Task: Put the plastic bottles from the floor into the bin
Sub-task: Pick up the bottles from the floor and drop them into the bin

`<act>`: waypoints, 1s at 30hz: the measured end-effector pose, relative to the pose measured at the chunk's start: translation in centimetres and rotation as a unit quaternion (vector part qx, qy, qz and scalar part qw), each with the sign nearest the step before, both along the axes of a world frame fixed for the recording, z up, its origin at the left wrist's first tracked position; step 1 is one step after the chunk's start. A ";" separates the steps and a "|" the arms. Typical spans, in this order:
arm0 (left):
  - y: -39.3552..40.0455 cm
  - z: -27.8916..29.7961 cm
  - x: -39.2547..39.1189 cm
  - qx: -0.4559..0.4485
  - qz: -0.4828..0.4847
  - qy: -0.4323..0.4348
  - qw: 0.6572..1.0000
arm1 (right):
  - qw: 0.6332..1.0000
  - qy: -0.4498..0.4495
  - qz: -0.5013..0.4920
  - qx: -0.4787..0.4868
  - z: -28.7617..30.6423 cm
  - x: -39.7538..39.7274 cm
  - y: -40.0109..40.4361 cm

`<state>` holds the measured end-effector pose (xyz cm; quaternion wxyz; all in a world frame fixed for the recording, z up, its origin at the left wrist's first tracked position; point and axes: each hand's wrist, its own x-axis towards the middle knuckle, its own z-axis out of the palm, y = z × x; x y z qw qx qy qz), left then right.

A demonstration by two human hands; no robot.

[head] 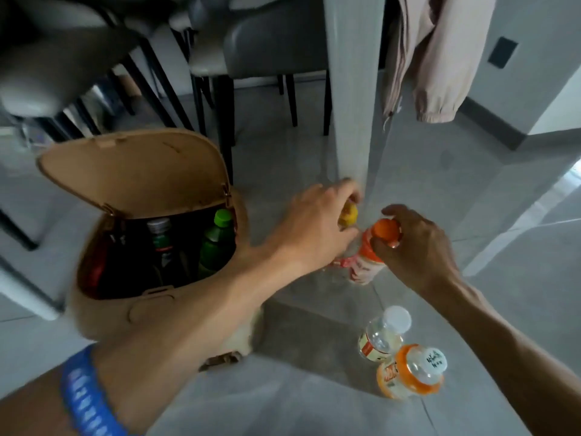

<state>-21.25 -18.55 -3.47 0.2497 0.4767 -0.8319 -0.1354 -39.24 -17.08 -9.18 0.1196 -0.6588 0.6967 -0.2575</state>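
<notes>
A tan bin (103, 313) stands at the left with its lid (132, 171) swung up; inside are a green bottle (217, 243), a dark bottle with a silver cap (162, 243) and something red. My left hand (317, 225) wraps around a yellow-capped bottle (348, 214) beside the white table leg. My right hand (418, 247) grips the neck of an orange-capped bottle (369, 256) standing on the floor. Nearer me stand a clear white-capped bottle (382, 335) and an orange-banded bottle (408, 374) with a written-on cap.
A white table leg (352, 105) rises just behind the hands. Grey chairs with black legs (270, 48) crowd the back and left. A pink garment (430, 58) hangs at the upper right. The floor is grey tile (471, 190).
</notes>
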 end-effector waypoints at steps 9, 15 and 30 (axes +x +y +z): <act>1.4 18.7 15.9 -0.076 0.113 0.175 0.975 | 0.924 -0.215 0.100 -0.300 14.8 9.7 0.7; 2.4 16.9 23.7 0.119 0.136 0.123 0.976 | 0.953 -0.163 0.174 -0.186 13.4 18.4 -0.7; 1.7 15.7 28.6 0.106 0.084 0.251 0.958 | 0.933 0.202 0.279 0.107 4.3 24.8 -3.3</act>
